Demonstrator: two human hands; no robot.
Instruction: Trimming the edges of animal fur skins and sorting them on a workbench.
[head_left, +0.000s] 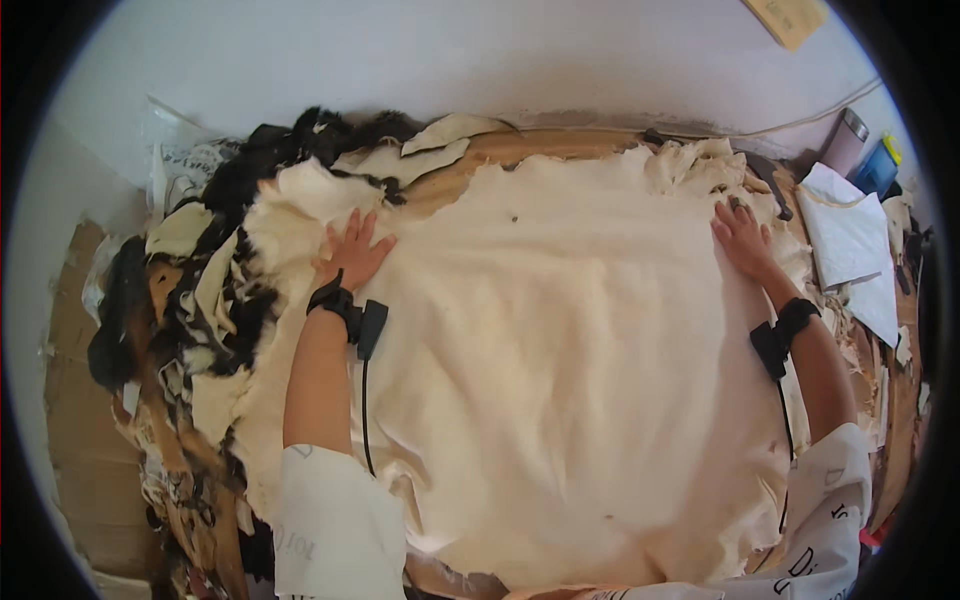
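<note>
A large cream-coloured hide lies spread over the table, with ragged edges and soft folds running down its middle. My left hand rests flat on its far left part, fingers spread. Toward the far right edge, my right hand lies on the hide with its fingers stretched out. Neither hand holds anything. Each wrist wears a black strap with a small dark box and a cable.
Black furry hide scraps pile up along the left and back. The brown tabletop shows behind the hide. At the right lie white sheets, near a metallic flask and a blue bottle with a yellow top. A pale wall stands behind.
</note>
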